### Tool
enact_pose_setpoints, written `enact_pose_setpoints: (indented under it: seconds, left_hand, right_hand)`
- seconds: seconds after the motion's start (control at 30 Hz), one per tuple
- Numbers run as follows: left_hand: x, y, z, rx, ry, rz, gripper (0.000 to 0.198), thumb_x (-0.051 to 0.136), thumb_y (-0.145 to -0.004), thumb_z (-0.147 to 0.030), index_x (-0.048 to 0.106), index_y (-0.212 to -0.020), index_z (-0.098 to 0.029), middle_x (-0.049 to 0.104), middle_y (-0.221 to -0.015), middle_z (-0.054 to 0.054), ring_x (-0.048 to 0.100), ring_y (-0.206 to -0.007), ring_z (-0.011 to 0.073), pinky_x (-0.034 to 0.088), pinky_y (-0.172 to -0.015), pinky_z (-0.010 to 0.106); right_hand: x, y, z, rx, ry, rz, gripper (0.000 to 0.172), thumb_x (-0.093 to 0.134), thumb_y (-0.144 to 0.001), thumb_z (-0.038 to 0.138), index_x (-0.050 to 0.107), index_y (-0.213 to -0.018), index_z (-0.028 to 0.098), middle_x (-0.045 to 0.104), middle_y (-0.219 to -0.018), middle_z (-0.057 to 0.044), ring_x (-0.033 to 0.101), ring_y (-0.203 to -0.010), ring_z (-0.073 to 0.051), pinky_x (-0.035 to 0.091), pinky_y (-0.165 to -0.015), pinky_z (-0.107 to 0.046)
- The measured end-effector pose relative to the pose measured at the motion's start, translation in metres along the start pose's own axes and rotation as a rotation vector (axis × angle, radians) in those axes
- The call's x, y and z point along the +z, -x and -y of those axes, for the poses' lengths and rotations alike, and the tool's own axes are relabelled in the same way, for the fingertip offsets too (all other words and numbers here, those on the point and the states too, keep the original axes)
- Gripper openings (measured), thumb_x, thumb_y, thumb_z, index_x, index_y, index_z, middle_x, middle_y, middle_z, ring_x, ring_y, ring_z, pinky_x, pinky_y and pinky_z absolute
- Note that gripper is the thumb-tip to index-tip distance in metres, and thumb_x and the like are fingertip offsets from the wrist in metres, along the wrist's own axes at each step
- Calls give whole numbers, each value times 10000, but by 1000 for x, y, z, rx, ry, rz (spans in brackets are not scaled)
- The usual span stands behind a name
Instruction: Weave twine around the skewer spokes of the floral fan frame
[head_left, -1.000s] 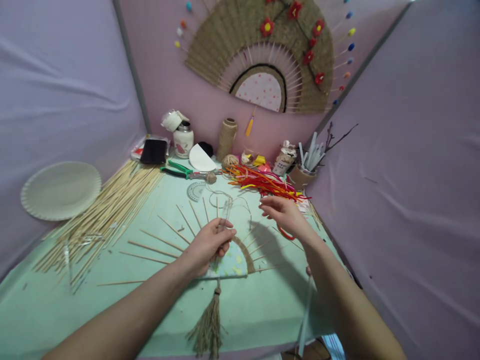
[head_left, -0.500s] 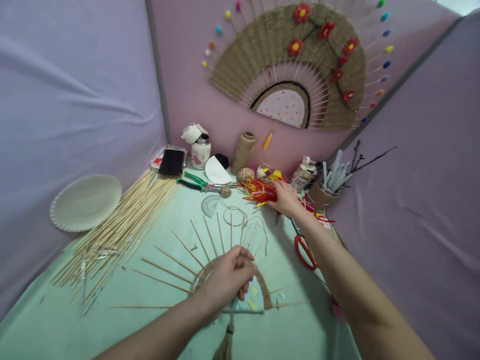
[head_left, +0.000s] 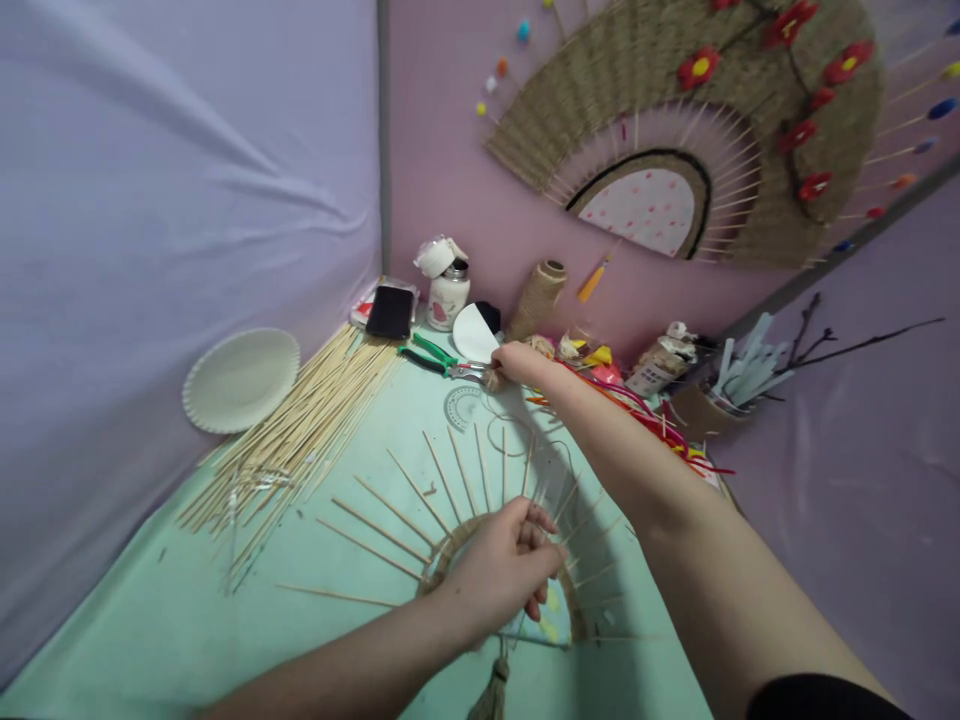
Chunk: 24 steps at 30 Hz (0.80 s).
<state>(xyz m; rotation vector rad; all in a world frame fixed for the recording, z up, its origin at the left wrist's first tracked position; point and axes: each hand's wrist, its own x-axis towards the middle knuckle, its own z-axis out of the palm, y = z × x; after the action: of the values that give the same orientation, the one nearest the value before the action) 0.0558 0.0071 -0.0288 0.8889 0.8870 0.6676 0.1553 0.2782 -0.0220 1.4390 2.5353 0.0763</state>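
My left hand point(head_left: 517, 560) is curled above the small half-round fan point(head_left: 454, 545), its fingertips bent inward; what they pinch is too small to make out. Thin sticks radiate from the fan's twine-wrapped arc, and a tassel point(head_left: 491, 690) hangs at its lower edge. My right hand point(head_left: 514, 362) reaches across to the back, fingers pointing down and closed round a small twine ball point(head_left: 493, 381) beside the pliers point(head_left: 442, 358). Loose twine point(head_left: 510, 450) loops across the table between the ball and the fan.
Many loose sticks point(head_left: 300, 440) and a pale plate point(head_left: 241, 382) lie left. A phone point(head_left: 391, 312), jar point(head_left: 448, 298), twine spool point(head_left: 538, 300) and protractor point(head_left: 461, 408) are at the back. Red and yellow strips point(head_left: 660, 425) lie under my right forearm. A large fan point(head_left: 570, 110) hangs behind.
My right hand has let go of the red and orange bundle and moved left to the small twine ball. The view has shifted left; my left hand stays over the fan.
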Motion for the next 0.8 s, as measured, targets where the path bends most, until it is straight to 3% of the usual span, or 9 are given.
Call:
enact_pose_setpoints:
  seconds: [0.13,0.3,0.47,0.63,0.73,0.8]
  left_hand:
    - [1,2,-2,14,15,4,184,572,-768,-247,460,-905,-197,494,-634,-72,463,-449,69,369,-381,189]
    - [1,2,-2,33,69,-23,176,550,-776,-248,485,-928,-188,535,-654,-45,474,-475,71,359,-414,188]
    - [1,0,-2,101,247,-24,232,417,-864,-348,544,-919,-162,549,-640,-5,490,-482,95,346,-426,206]
    - [-10,-5,-14,315,262,-225,253,423,-869,-295,613,-834,-132,563,-734,33,537,-656,104,442,-608,217]
    - [-21,-7,-23,372,114,-336,228,460,-851,-288,648,-854,-159,467,-697,-10,412,-549,73,351,-491,192]
    - [-27,-7,-29,339,89,-337,217,473,-856,-286,642,-876,-152,431,-693,-23,356,-503,56,303,-450,186]
  right_hand:
    - [-5,10,0,30,20,-59,253,557,-810,153,703,-1009,101,685,-1053,-174,621,-969,-254,435,-804,-284]
    - [-10,47,-5,151,-41,-472,245,490,-823,114,671,-981,68,620,-1071,-194,551,-1013,-278,434,-880,-358]
    - [-22,119,6,360,-460,-849,224,531,-865,303,682,-854,137,603,-868,-88,569,-833,-217,460,-776,-350]
    - [-20,202,61,367,-1087,-894,261,519,-871,400,647,-850,174,565,-661,3,527,-603,-129,415,-569,-253]
    - [-4,231,93,451,-1329,-812,193,567,-834,370,634,-879,194,619,-682,4,522,-553,-109,414,-525,-232]
    - [10,241,105,490,-1439,-744,203,571,-830,378,633,-894,196,655,-719,-10,550,-574,-111,432,-533,-229]
